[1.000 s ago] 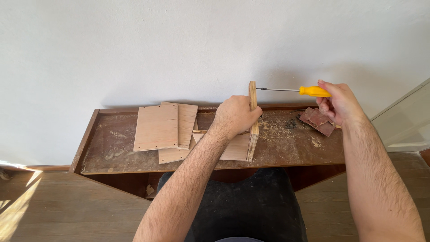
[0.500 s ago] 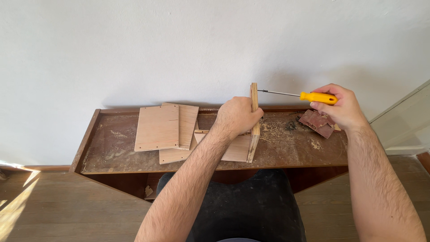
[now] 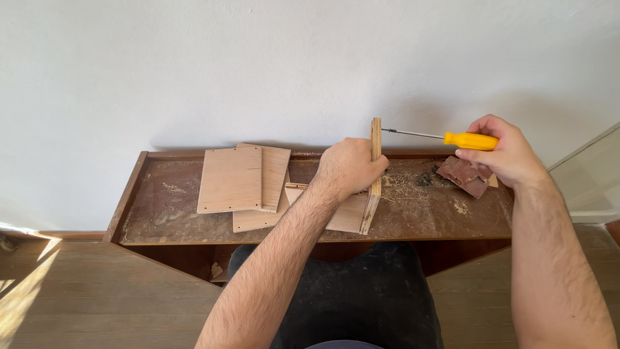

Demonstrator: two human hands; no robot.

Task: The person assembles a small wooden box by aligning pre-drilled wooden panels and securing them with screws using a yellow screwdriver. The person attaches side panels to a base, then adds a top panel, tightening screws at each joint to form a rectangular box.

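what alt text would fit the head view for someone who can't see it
Seen from above, the left hand steadies an upright plywood panel on a brown wooden bench, while the right hand holds a yellow-handled screwdriver level, its tip against the panel's top. Flat plywood boards lie to the left, sandpaper to the right.

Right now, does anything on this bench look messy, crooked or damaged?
Mostly mess, no clear damage. Sawdust and shavings lie scattered on the wooden bench right of the upright plywood panel, near a small dark pile, perhaps screws. The flat plywood pieces on the left are stacked unevenly, overlapping askew.
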